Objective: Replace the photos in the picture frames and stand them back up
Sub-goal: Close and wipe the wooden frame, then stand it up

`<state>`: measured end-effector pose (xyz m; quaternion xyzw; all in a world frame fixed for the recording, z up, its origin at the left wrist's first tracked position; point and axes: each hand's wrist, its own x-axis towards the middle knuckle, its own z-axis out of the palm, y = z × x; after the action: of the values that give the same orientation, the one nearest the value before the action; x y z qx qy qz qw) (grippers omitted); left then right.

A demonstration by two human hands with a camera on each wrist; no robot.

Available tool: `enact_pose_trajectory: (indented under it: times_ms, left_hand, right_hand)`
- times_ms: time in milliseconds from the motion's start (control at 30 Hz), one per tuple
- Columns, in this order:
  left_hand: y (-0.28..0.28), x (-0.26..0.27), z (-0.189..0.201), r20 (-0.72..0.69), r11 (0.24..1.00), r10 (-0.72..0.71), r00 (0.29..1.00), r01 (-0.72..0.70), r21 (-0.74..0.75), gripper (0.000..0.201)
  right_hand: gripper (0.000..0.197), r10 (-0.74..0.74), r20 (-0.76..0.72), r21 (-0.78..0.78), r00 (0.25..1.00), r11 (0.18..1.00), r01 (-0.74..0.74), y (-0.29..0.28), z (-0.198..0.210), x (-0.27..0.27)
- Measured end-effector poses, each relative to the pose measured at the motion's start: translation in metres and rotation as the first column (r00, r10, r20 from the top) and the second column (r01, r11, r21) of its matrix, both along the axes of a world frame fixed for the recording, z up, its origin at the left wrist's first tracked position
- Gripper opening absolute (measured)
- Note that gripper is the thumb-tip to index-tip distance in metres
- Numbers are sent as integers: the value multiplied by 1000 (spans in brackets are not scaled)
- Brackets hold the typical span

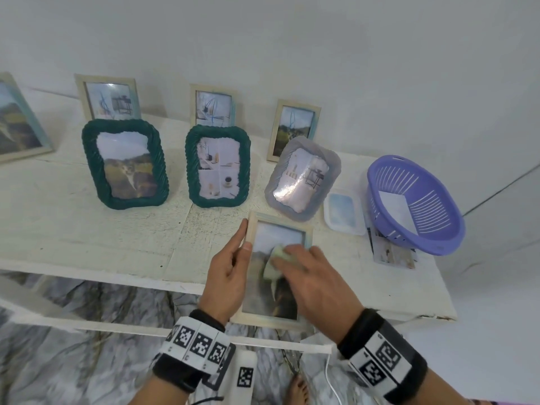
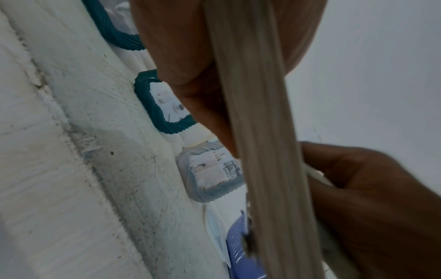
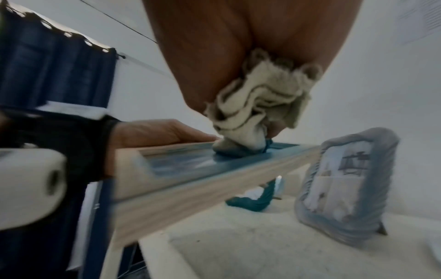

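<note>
A light wooden picture frame (image 1: pixel 279 233) with a landscape photo is held tilted above the white table's front edge (image 1: pixel 163 276). My left hand (image 1: pixel 230 267) grips its left side, thumb on the front and fingers behind. My right hand (image 1: pixel 318 282) holds a bunched pale cloth (image 1: pixel 277 258) pressed on the glass. In the right wrist view the cloth (image 3: pixel 257 105) touches the frame (image 3: pixel 190 181) near its far end. The left wrist view shows the frame's edge (image 2: pixel 260 132) running between my fingers.
Two dark green frames (image 1: pixel 125 165) (image 1: pixel 217 166) and a grey frame (image 1: pixel 304 178) stand mid-table. Three small wooden frames (image 1: pixel 108 97) stand behind, a larger one (image 1: pixel 17 121) at far left. At right sit a purple basket (image 1: pixel 415 200), a clear tray (image 1: pixel 344 211) and loose photos (image 1: pixel 391 252).
</note>
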<state>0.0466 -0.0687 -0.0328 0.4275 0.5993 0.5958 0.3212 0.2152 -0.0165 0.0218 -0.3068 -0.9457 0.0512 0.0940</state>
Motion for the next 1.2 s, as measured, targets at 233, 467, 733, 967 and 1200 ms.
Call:
enact_pose_trajectory:
  times_ms: [233,467,733,967,1200]
  left_hand:
    - [7,-2,5,-13,1000,14,1000,-13,9,45]
    - [6,1,3,-6,1000,21,1000,-21,1,46]
    - [8,-6,8,-14,995,95,995,-95,-25,44]
    - [9,1,13,6,992,122,992,-122,-30,44]
    - [9,-7,19,27,990,125,992,-124,-64,43]
  right_hand:
    - [32,-77,-28,32,997,996,77,-6,1,-10]
    - [38,-205,-121,36,971,977,210,12,-1,-1]
    - [26,94,-199,-65,976,992,-109,-17,-3,-7]
    - [22,-112,-249,-62,962,993,100,-4,-3,-16]
    - [26,163,-139,-123,977,976,-180,-21,5,-5]
